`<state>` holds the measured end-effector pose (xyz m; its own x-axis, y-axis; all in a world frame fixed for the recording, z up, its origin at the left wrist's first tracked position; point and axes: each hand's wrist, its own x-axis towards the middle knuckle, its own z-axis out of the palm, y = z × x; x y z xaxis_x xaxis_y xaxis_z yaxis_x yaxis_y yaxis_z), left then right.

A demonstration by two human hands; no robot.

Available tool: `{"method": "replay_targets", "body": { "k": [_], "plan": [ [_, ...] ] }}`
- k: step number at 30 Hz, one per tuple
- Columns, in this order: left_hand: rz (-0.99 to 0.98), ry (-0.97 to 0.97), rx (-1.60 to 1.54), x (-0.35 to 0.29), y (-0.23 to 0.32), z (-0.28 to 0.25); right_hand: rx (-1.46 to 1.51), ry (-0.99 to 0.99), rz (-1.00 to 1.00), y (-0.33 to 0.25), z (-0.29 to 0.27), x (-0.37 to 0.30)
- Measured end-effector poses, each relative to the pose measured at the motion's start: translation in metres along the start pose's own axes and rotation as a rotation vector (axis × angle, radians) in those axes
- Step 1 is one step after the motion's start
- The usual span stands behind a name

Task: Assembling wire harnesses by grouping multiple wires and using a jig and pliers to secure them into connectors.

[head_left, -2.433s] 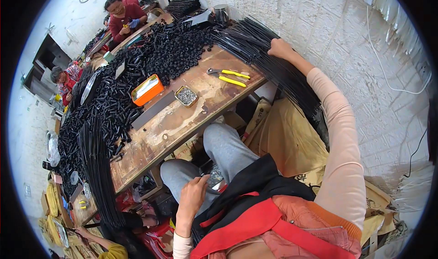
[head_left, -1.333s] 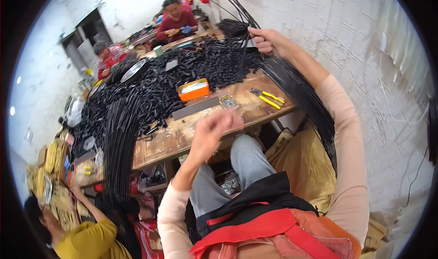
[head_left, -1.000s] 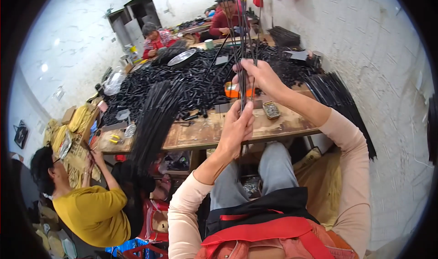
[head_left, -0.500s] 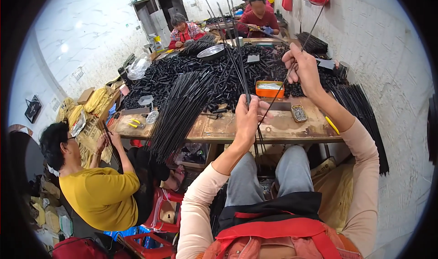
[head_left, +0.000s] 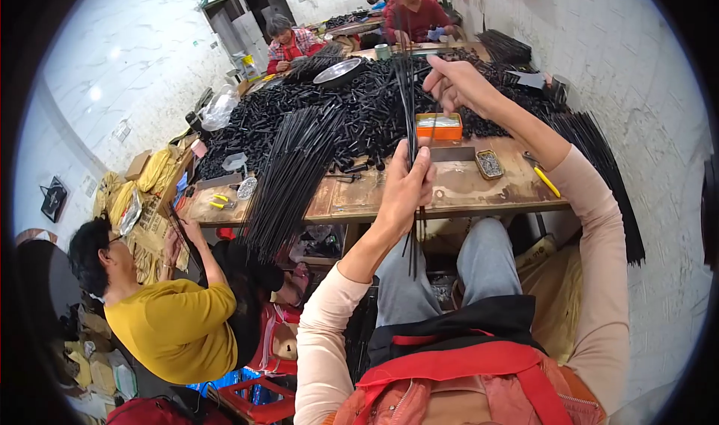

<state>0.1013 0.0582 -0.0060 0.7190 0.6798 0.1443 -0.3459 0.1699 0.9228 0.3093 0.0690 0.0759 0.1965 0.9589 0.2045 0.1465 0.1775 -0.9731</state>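
Note:
Below the table's front edge and above it runs a bunch of long thin black rods [head_left: 409, 110], nearly upright, with my left hand [head_left: 407, 185] closed around its lower part. To the right and higher, my right hand [head_left: 466, 89] hovers over the table with thumb and fingers apart. A faint thin streak, perhaps one rod, shows below its fingers; motion blurs it. Left of my left hand, a thick pile of similar black rods [head_left: 292, 178] lies across the table edge. An orange tin [head_left: 440, 133] with pale thin pieces sits just beneath my right hand.
Short black tubular parts [head_left: 255, 125] cover much of the wooden table [head_left: 352, 199]. A small tin of metal bits [head_left: 489, 164] and yellow-handled pliers [head_left: 547, 181] lie at right, beside more rods [head_left: 599, 170]. A person in yellow [head_left: 168, 320] works at left; two others sit opposite.
My right hand has moved left and slightly up, and the slanted rod it held no longer shows in it. The rods in my left hand have swung more upright.

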Motion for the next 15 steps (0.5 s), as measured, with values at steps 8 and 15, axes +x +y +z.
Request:
{"method": "replay_targets", "body": {
  "k": [8,15],
  "plan": [
    [-0.143,-0.147,0.041,-0.018,-0.019,0.001,-0.033,0.167,-0.259,0.000,-0.061,0.016],
    [-0.266,-0.342,-0.135,-0.038,-0.016,0.014,0.433,-0.229,-0.066,0.001,-0.040,0.002]
  ]
}}
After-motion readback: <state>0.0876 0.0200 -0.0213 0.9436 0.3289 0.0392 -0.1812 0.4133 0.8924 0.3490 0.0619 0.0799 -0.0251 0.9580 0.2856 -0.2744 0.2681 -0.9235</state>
